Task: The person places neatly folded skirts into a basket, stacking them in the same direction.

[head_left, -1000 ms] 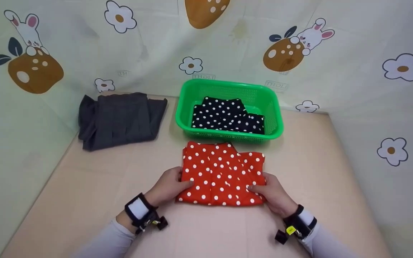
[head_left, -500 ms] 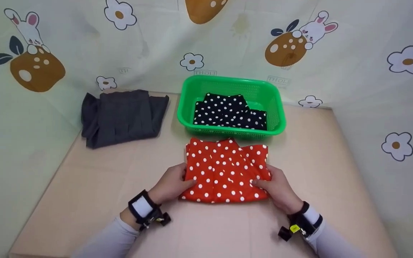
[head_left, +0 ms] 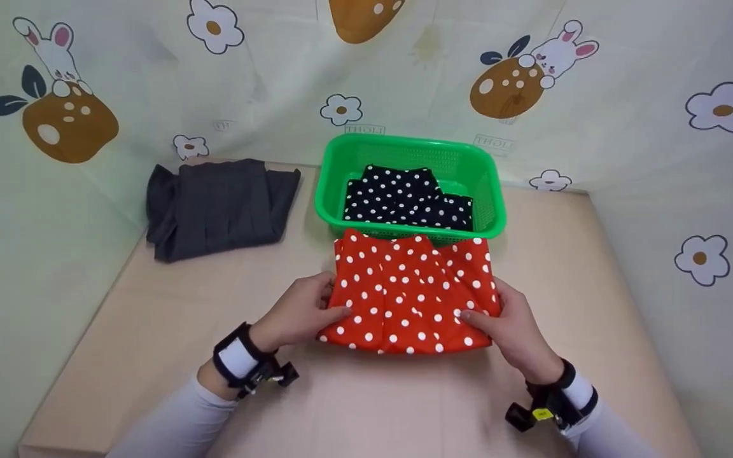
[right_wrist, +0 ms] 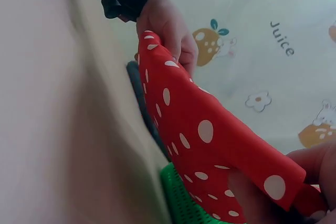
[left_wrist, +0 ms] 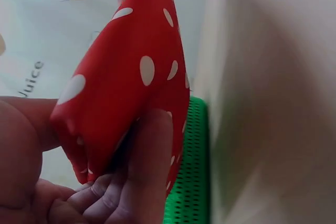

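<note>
A folded red garment with white polka dots [head_left: 411, 296] is raised above the table, just in front of the green basket. My left hand [head_left: 296, 310] pinches its left edge, thumb on top and fingers underneath. On the opposite edge, my right hand [head_left: 519, 331] grips it the same way. Both wrist views show bare space between the red cloth [left_wrist: 131, 61] and the tabletop. The garment's far edge overlaps the basket's front rim in the head view. Inside the green basket [head_left: 497, 191] lies a folded black garment with white dots [head_left: 398, 198].
A folded dark grey garment [head_left: 223, 207] lies on the table at the back left. The beige table [head_left: 366, 407] meets a patterned curtain [head_left: 265, 70] behind and along both sides. Each wrist carries a strapped camera [head_left: 239, 359].
The red garment has risen off the table and moved forward, toward the basket, with both hands holding it. The basket, black garment and grey garment have stayed in place.
</note>
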The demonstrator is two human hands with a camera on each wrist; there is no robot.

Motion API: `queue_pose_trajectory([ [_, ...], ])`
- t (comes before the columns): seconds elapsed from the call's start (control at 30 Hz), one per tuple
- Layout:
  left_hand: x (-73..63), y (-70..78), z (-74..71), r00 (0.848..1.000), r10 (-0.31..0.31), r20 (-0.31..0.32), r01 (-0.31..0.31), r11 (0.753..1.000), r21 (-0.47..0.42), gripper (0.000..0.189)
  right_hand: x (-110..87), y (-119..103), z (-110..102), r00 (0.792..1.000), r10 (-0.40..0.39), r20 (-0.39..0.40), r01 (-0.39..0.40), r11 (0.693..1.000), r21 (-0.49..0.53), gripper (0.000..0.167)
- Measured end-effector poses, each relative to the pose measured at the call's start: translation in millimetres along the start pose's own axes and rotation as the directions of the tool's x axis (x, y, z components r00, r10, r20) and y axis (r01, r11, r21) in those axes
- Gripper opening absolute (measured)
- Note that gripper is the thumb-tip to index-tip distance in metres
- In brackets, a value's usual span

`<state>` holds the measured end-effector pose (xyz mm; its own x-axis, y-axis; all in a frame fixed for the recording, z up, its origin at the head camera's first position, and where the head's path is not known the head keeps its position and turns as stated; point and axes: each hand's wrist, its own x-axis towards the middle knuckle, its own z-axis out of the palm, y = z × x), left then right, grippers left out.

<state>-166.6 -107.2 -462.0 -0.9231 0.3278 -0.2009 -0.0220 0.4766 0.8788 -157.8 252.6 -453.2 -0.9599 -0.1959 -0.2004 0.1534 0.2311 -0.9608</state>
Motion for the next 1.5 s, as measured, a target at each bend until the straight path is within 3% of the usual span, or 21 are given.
queue_pose_trajectory([
  [0.3,-1.3,33.7,-11.9,0.997,0.072,0.000,-0.072,0.996,-0.051,0.047,-8.8,-40.4,-17.9,0.996,-0.085,-0.005,0.085,0.996,-0.029,0.069],
  [0.5,7.4,50.8,-20.7,0.992,0.107,-0.061,-0.112,0.991,-0.069,0.050,6.8,-64.2,-23.0,0.989,-0.144,-0.033,0.142,0.989,-0.042,0.068],
  [0.77,45.6,67.9,-30.6,0.976,0.162,-0.143,-0.164,0.986,-0.002,0.042,53.5,-75.0,-23.1,0.980,-0.176,-0.099,0.167,0.982,-0.088,0.064],
  [0.9,66.1,74.0,-33.2,0.967,0.176,-0.185,-0.184,0.982,-0.032,0.039,77.6,-76.7,-25.1,0.967,-0.202,-0.154,0.187,0.977,-0.105,0.060],
  [1.03,85.7,82.4,-37.9,0.964,0.168,-0.208,-0.187,0.980,-0.076,0.039,96.3,-79.9,-26.4,0.952,-0.173,-0.251,0.156,0.984,-0.089,0.055],
  [1.33,125.5,86.2,-50.3,0.947,0.124,-0.296,-0.177,0.971,-0.160,0.036,137.2,-78.1,-24.2,0.895,-0.102,-0.434,0.127,0.991,0.030,0.048],
  [1.5,144.6,75.8,-45.4,0.928,0.061,-0.367,-0.149,0.965,-0.214,0.034,150.4,-66.4,-23.4,0.854,-0.134,-0.502,0.091,0.990,-0.108,0.043],
])
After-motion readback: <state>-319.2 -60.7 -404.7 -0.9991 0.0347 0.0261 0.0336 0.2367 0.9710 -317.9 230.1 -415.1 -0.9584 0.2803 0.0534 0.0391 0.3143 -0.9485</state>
